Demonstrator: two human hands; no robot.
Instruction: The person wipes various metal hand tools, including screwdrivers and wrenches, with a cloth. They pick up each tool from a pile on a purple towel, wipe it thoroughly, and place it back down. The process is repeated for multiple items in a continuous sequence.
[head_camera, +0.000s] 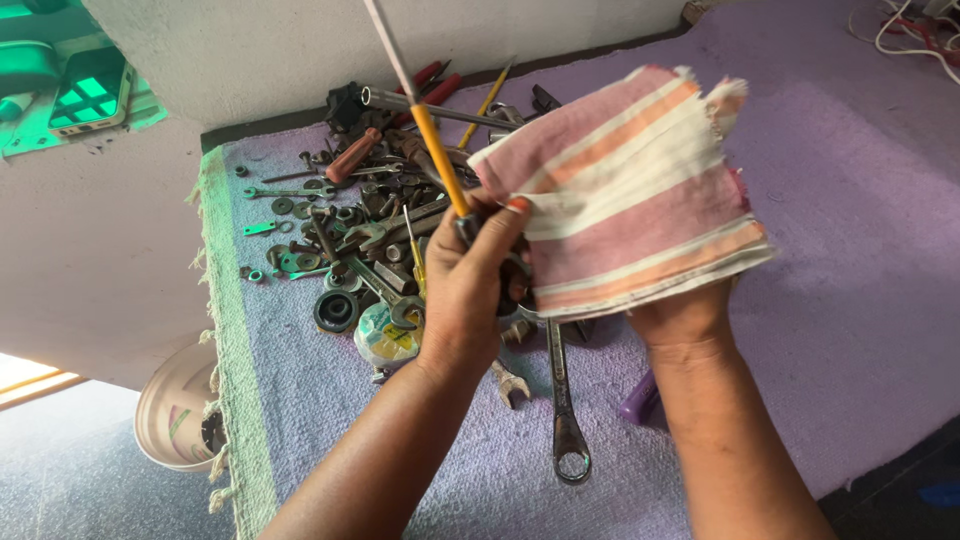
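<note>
Head view: The left hand (462, 285) has its fingers (500, 225) clamped around the dark handle end of a screwdriver (432, 125), which has a yellow collar and a pale shaft. The shaft points up and away, past the top edge of the frame. This upright grip keeps the handle exposed beside the cloth.

The right hand (685, 315) supports a folded striped cloth (630, 200), pink, orange and white, from below. Its fingers are hidden under the fabric, so it cannot be determined whether they are together or apart; the cloth rests on them and drapes toward the left hand, touching it at the screwdriver handle.

Both hands are held above a purple mat (850, 250) with a green fringed left edge. A heap of tools (370, 230), including spanners, washers, sockets and bits, lies near the mat's far left corner. 1 long combination spanner (562, 400) lies apart, nearer the person, directly under the hands. A roll of tape (385, 335) sits at the heap's near side.
</note>
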